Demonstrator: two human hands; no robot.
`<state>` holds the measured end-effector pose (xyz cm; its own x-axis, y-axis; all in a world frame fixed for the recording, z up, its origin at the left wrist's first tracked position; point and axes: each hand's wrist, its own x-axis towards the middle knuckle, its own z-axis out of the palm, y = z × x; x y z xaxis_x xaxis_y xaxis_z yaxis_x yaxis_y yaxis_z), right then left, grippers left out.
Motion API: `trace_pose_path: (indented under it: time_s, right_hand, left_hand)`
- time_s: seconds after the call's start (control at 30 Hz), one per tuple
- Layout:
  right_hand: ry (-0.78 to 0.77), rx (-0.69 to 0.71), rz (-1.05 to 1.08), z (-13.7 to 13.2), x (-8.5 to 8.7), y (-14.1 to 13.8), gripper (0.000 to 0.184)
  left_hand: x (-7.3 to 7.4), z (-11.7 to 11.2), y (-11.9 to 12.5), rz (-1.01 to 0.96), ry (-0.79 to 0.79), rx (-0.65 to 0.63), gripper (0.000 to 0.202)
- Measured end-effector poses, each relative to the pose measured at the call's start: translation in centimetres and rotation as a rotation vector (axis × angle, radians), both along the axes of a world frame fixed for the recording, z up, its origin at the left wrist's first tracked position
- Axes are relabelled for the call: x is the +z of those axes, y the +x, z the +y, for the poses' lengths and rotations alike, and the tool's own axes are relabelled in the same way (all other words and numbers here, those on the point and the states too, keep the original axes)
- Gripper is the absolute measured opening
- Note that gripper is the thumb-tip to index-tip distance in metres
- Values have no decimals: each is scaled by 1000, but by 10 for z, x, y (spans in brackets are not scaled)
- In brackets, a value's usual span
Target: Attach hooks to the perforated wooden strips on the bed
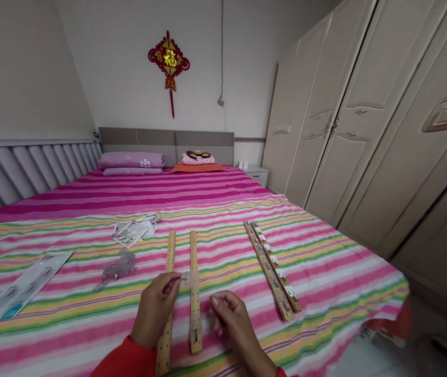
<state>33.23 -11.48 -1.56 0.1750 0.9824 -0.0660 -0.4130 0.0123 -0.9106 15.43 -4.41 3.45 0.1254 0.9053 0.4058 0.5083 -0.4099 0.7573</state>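
Note:
My left hand [157,303] pinches a small clear plastic bag [192,279] that lies partly over a narrow wooden strip with holes [194,306]. A small metal piece sits near that strip's close end. Under my left wrist runs a second holed wooden strip [171,250]. My right hand [234,317] hovers to the right of the middle strip, fingers loosely bent and apart, some of them blurred; nothing shows in them. Farther right, two strips lie side by side: one bears metal pieces [269,272], the other white round pieces [273,259].
Striped cloth [317,293] covers the bed. On the left lie a long clear package [26,288], a greyish plastic bag [119,266] and a heap of small packets [134,230]. Folded bedding [132,161] rests at the headboard; a wardrobe [349,120] stands right.

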Motion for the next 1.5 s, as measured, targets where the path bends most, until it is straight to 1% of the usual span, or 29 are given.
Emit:
trace_pose_path:
  time_s: [0.17, 0.27, 0.37, 0.5, 0.57, 0.67, 0.73, 0.83, 0.97, 1.1, 1.23, 1.33, 1.5]
  right_hand:
    - [18, -41, 14, 12, 4, -12, 46]
    - [45, -65, 12, 15, 5, -15, 43]
    - [63, -71, 15, 15, 6, -16, 39]
    - [63, -69, 24, 17, 7, -15, 34]
    - [55, -65, 35, 20, 7, -14, 30]
    - [37, -44, 48, 27, 8, -13, 26]
    - [15, -8, 42, 33, 6, -11, 23]
    - [-30, 73, 16, 41, -1, -8, 21]
    - [-92, 156, -18, 51, -18, -6, 23]
    - [-112, 155, -47, 58, -33, -5, 23]
    - [-123, 133, -86, 63, -40, -6, 23]
    - [-123, 123, -123, 65, -43, -8, 23]
    - [-131, 112, -154, 67, -49, -10, 26]
  left_hand:
    - [-14, -16, 20, -92, -80, 36, 25]
    - [-22, -22, 25, -115, -112, 18, 26]
    - [-27, -30, 27, -110, -109, -10, 26]
    - [-29, -38, 26, -98, -91, -32, 26]
    - [-30, -38, 25, -114, -104, -64, 25]
    - [-28, -34, 22, -202, -194, -93, 28]
    - [-28, -29, 20, -291, -266, -66, 33]
    - [-31, -19, 19, -372, -350, -58, 38]
    - [-43, -6, 22, -373, -432, -82, 35]
    - [-58, 0, 26, -345, -455, -79, 30]
    - [-69, 1, 28, -319, -444, -65, 26]
    - [-73, 0, 28, -277, -423, -29, 25]
    - [-74, 0, 28, -227, -388, -6, 22]
